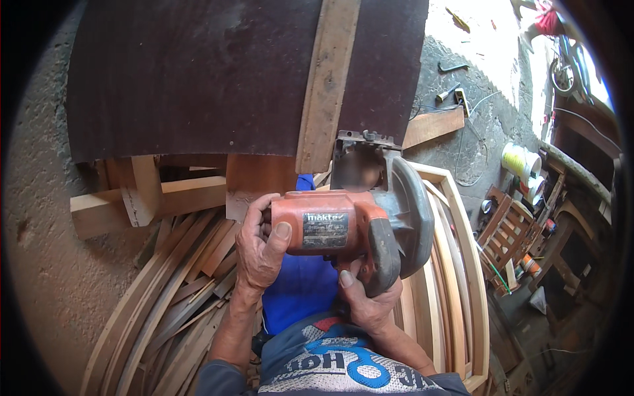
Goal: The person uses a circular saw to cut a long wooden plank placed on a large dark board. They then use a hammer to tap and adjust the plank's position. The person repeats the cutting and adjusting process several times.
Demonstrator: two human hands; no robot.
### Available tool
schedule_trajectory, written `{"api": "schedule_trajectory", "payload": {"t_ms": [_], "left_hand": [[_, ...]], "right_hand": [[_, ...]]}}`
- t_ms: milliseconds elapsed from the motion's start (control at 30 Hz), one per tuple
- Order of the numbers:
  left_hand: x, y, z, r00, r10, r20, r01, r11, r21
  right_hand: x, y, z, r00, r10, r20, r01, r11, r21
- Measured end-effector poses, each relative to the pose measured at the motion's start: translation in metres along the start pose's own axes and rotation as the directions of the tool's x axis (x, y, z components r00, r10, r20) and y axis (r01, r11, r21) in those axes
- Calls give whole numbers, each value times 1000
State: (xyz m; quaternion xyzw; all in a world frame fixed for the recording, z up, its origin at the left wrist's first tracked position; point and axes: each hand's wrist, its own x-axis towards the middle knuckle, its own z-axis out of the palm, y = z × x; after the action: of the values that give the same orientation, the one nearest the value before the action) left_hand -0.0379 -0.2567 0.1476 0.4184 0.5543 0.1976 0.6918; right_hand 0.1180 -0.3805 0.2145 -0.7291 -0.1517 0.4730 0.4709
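An orange circular saw (314, 204) with a grey blade guard (413, 214) is held in front of my body. My left hand (259, 247) grips the end of its motor housing, with the thumb on top. Around the lower part of the black rear handle (382, 254) closes my right hand (371, 303); some of its fingers are hidden. The saw's metal base plate (368, 137) is at the near edge of a dark brown panel (191, 79). Lying lengthwise on that panel, a wooden batten (328, 86) ends just left of the base plate. The blade itself cannot be made out.
Wood blocks (142, 191) show under the panel's near edge. Curved strips (162, 277) are heaped at my left; a curved wooden frame (479, 284) stands at my right. On the floor are a power strip (461, 101) with cords, a white bucket (518, 162) and a slatted wooden piece (508, 224).
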Motion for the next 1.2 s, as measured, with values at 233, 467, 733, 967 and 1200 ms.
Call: {"api": "schedule_trajectory", "payload": {"t_ms": [233,467,733,967,1200], "left_hand": [[5,-13,-6,1000,0,-17,-1,1000,-10],[6,-17,-10,1000,-11,3,11,999,47],[5,-23,-11,1000,13,4,-14,994,113],[12,-18,-14,1000,9,10,-10,991,137],[16,-10,-18,1000,-4,17,1,990,144]], "right_hand": [[2,-5,5,999,52,-7,-52,999,-12],[1,9,7,997,72,-25,-71,997,25],[1,16,1,994,96,45,-95,995,-18],[1,20,12,998,61,-18,-60,998,23],[4,16,11,998,54,16,-53,998,-26]]}}
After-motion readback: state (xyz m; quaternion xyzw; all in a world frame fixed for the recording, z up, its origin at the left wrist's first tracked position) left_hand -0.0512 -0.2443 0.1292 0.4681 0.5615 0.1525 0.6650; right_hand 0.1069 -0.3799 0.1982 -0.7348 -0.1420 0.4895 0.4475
